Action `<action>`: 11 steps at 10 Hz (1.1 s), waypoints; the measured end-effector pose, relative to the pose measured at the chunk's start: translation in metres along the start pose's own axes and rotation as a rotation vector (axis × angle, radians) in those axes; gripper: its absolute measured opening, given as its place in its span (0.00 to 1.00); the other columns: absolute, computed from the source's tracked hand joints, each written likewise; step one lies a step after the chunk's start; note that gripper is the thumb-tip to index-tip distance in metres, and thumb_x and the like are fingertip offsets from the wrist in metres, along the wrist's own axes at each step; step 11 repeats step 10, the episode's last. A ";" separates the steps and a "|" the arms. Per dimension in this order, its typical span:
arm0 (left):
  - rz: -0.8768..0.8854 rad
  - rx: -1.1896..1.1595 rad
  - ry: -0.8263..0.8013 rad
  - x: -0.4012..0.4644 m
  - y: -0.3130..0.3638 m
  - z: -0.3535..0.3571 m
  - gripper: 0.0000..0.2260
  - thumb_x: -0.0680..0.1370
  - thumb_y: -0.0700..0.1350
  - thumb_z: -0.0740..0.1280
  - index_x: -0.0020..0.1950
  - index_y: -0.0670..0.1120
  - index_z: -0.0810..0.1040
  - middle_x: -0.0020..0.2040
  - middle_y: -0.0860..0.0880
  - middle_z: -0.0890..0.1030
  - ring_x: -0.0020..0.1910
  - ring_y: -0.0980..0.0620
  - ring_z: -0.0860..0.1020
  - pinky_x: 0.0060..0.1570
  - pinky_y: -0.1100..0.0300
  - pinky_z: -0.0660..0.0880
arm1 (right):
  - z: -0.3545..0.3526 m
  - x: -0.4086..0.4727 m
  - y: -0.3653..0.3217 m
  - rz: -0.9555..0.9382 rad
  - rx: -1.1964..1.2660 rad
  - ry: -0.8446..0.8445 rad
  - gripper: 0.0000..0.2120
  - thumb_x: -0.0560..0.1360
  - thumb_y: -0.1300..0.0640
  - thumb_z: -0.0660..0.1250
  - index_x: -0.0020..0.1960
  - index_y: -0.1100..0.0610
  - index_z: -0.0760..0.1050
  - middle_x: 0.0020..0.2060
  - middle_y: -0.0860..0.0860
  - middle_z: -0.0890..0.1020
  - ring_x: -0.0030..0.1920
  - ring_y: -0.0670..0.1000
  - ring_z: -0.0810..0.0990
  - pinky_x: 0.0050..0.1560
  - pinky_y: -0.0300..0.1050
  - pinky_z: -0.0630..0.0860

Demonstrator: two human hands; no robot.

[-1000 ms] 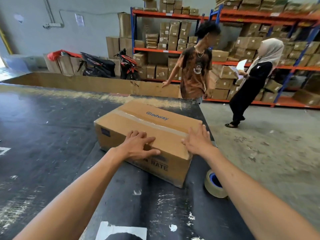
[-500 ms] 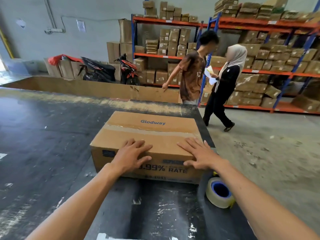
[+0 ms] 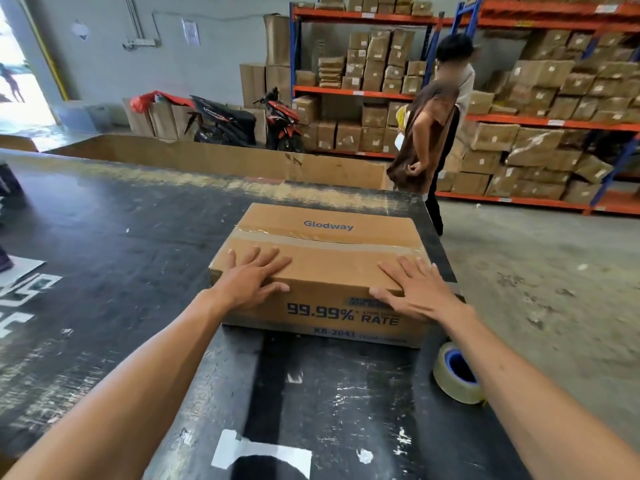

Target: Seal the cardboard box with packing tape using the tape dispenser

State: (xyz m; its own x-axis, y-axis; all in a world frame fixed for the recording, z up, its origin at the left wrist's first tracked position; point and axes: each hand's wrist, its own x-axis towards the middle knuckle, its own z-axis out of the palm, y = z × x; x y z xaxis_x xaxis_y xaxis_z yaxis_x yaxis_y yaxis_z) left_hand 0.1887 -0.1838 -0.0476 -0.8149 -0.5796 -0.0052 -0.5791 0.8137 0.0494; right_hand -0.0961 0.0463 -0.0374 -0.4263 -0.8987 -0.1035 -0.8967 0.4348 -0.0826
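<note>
A brown cardboard box (image 3: pixel 332 268) printed "Glodway" sits on the black table near its right edge, front face square to me. A strip of clear tape (image 3: pixel 322 239) runs along its top seam. My left hand (image 3: pixel 251 280) lies flat on the top near the left front corner, fingers spread. My right hand (image 3: pixel 417 289) lies flat over the right front edge, thumb down the front face. Neither hand holds anything. A roll of clear tape with a blue core (image 3: pixel 455 372) lies on the table at the box's right front, partly behind my right forearm.
The black table (image 3: pixel 121 258) ends just right of the box, with concrete floor (image 3: pixel 554 289) beyond. A low cardboard wall (image 3: pixel 225 159) lines the far side. Two people (image 3: pixel 433 133) stand by the table's far right corner before box-filled shelves (image 3: pixel 540 109). Motorbikes (image 3: pixel 242 123) are parked behind.
The box has turned from a skewed angle to square with me, both hands staying on its top. The two people have moved together and leftward by the shelves.
</note>
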 end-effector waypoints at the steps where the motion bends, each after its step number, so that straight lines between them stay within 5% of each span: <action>1: -0.014 0.006 0.003 0.000 0.005 0.001 0.34 0.75 0.72 0.45 0.80 0.64 0.47 0.82 0.56 0.47 0.81 0.43 0.45 0.73 0.29 0.41 | 0.011 0.002 -0.016 0.066 0.004 0.073 0.41 0.73 0.22 0.40 0.81 0.40 0.41 0.82 0.55 0.42 0.80 0.59 0.39 0.78 0.60 0.38; 8: -0.014 -0.010 0.045 0.009 0.007 0.014 0.31 0.77 0.72 0.47 0.80 0.66 0.46 0.82 0.57 0.46 0.81 0.43 0.44 0.73 0.30 0.39 | 0.010 0.005 -0.003 0.053 -0.020 0.099 0.42 0.71 0.21 0.38 0.81 0.38 0.41 0.82 0.54 0.43 0.81 0.58 0.41 0.79 0.61 0.42; 11: 0.030 -0.033 0.217 0.002 0.010 0.025 0.38 0.75 0.75 0.41 0.82 0.58 0.45 0.82 0.46 0.37 0.80 0.40 0.36 0.72 0.30 0.37 | 0.022 -0.016 -0.020 0.169 0.071 0.253 0.39 0.77 0.27 0.44 0.82 0.45 0.42 0.81 0.57 0.40 0.80 0.57 0.35 0.78 0.63 0.36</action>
